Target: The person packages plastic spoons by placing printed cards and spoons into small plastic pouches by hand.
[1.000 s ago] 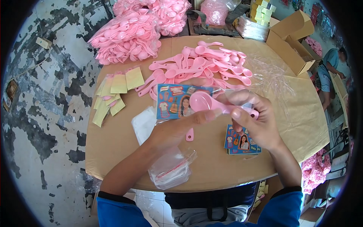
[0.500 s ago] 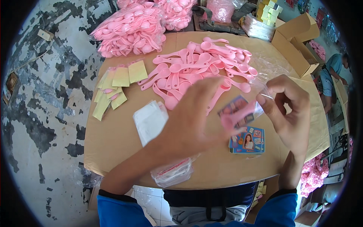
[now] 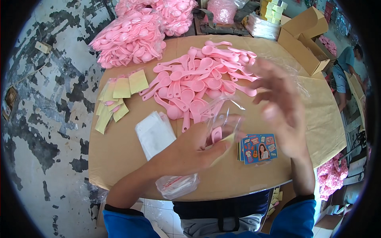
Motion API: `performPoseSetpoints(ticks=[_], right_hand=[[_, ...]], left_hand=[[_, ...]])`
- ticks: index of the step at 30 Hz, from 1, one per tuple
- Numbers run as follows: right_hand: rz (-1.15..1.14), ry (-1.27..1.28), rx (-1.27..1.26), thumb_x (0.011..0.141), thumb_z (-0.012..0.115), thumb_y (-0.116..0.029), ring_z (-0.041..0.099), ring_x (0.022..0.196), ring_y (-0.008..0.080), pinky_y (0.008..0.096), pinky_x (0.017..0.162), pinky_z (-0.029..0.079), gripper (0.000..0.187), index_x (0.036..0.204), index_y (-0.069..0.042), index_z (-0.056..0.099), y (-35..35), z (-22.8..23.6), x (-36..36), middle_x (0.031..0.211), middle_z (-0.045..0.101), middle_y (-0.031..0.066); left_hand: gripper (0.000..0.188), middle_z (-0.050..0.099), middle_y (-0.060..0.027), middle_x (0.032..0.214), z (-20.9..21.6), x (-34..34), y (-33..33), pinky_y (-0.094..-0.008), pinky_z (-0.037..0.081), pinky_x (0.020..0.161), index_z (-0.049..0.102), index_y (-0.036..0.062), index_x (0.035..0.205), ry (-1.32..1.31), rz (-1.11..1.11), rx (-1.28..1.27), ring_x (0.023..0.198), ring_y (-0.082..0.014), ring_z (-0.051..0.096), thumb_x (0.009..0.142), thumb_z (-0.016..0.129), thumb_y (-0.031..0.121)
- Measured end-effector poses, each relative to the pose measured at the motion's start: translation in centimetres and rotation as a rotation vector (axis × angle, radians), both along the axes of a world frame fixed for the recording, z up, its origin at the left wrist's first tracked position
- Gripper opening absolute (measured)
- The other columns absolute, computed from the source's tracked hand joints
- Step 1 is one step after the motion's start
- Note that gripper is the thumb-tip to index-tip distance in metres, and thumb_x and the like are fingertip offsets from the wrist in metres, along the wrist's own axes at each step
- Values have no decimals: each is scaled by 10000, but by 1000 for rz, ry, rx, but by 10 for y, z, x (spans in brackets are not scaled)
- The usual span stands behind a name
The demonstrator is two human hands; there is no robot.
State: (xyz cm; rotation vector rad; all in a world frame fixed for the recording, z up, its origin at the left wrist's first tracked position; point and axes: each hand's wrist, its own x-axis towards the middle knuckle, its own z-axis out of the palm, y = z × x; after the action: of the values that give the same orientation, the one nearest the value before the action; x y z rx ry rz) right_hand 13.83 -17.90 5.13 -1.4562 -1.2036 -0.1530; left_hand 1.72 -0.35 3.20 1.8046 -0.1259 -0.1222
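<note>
One clear bag, pink spoon handle showing through, pinched between thumb and fingers of the left hand, long axis running roughly near to far, left of the blurred, seemingly unladen right hand, fingers loosely spread.

Toward three o'clock, the bare right hand is blurred; the bare left hand mostly hides a pink plastic spoon. At seven, a blue cloth sleeve is cropped.
</note>
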Motion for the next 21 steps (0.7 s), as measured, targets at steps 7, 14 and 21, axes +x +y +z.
performPoseSetpoints(ticks=[7, 14, 21], right_hand=[[99, 480, -121, 831, 725, -37, 621, 741, 69, 221, 682, 492, 469, 1250, -28, 513, 6, -15, 3, 867, 699, 58], [-337, -603, -28, 746, 759, -73, 582, 765, 159, 281, 652, 494, 194, 928, -72, 690, 7, -18, 9, 915, 645, 24], [-279, -679, -157, 682, 753, -177, 579, 868, 192, 319, 764, 481, 253, 912, -83, 702, 16, -34, 8, 923, 642, 8]], left_hand=[[385, 614, -124, 1220, -8, 8, 7, -329, 458, 973, 454, 2, 1345, 24, -145, -98, 1142, -197, 577, 1002, 487, 175], [353, 607, -156, 1172, -9, 15, 7, -396, 553, 881, 454, -40, 1302, 44, 198, -375, 1030, -282, 644, 1040, 351, 174], [338, 614, -80, 1025, -18, 8, 3, -296, 544, 810, 455, -36, 1320, -124, 182, -46, 958, -165, 625, 1035, 362, 120]])
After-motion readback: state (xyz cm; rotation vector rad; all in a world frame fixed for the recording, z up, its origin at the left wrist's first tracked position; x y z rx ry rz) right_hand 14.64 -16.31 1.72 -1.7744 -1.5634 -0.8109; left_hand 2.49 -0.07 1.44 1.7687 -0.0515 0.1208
